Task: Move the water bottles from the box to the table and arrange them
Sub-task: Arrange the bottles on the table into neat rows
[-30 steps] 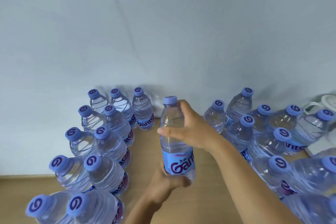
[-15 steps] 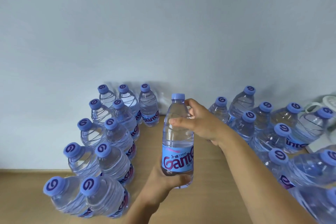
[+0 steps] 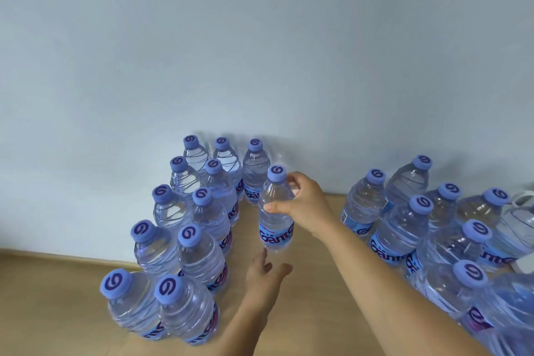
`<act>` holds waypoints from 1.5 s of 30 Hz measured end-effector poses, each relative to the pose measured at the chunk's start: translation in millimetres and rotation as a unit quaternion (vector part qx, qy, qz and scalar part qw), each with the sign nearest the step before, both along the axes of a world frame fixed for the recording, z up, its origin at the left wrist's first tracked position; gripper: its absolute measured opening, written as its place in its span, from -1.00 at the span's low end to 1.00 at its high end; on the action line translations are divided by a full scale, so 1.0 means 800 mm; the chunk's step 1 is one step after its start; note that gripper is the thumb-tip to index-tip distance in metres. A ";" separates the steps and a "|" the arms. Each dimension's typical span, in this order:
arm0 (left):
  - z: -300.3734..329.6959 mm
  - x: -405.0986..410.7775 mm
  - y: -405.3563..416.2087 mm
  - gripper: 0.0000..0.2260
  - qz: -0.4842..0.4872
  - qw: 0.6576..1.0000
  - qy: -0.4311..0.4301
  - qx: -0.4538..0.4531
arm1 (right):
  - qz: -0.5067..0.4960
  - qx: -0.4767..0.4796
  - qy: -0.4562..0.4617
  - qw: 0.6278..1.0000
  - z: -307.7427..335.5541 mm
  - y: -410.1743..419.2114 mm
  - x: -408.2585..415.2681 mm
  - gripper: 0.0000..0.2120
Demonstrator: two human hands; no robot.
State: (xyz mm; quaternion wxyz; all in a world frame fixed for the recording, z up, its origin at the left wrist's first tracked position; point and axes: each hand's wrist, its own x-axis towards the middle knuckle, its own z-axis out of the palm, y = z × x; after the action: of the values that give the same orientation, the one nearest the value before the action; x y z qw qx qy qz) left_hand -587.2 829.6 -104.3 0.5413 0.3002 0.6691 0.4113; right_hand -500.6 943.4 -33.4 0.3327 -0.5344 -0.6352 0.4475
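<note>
The right hand is gripping a water bottle around its shoulder, thumb on the near side and fingers curling behind the neck just below the blue cap. The bottle is standing upright between the two groups of bottles, its base at or just above the wooden table; whether it is touching the wood cannot be told, since the lower part is blurred. It is full of clear water and is wearing a blue label with dark lettering.

The left hand is hanging just below and in front of that bottle, fingers loosely spread and holding nothing, its fingertips near the bottle's base but not touching it.

To the left, a cluster of capped bottles is standing in two columns running back to the pale wall, with a third bottle beside the back pair; all are upright, close-packed and filled with water. To the right, another cluster is standing just as tightly, also sealed and full, reaching toward the frame's lower right edge. A white object is showing behind the right cluster at the frame's edge; what it is cannot be told.
</note>
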 end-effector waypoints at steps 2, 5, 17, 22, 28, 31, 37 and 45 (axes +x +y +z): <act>-0.003 -0.005 0.012 -0.32 0.020 0.999 -0.034 -0.006 | -0.004 -0.004 0.001 1.000 -0.007 0.007 -0.008 -0.48; -0.005 -0.012 0.030 -0.33 0.037 0.996 -0.074 -0.012 | 0.004 0.001 0.003 1.000 -0.013 0.016 -0.018 -0.51; -0.030 -0.027 0.084 -0.38 0.136 0.983 -0.119 -0.028 | 0.056 -0.011 0.026 0.998 -0.042 0.060 -0.060 -0.47; -0.041 -0.020 0.088 -0.36 0.141 0.985 -0.096 -0.036 | 0.061 0.034 -0.004 0.998 -0.046 0.062 -0.060 -0.45; -0.042 -0.016 0.089 -0.41 0.173 0.979 -0.099 -0.029 | 0.090 0.024 -0.003 0.996 -0.046 0.064 -0.057 -0.43; -0.041 -0.018 0.089 -0.45 0.179 0.978 -0.098 -0.028 | 0.096 0.017 0.006 0.995 -0.047 0.066 -0.060 -0.40; -0.033 -0.021 0.089 -0.48 0.157 0.984 -0.086 -0.023 | 0.109 0.015 -0.012 0.994 -0.041 0.060 -0.058 -0.31; -0.015 0.015 0.110 -0.71 0.056 0.988 -0.130 -0.056 | -0.161 0.352 -0.027 0.922 -0.005 -0.004 0.028 -0.61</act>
State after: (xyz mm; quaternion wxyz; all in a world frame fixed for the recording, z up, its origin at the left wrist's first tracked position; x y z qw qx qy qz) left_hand -575.1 917.4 -116.2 0.6156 0.1756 0.6307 0.4386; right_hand -477.9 940.3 -37.8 0.5495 -0.4902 -0.6658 0.1204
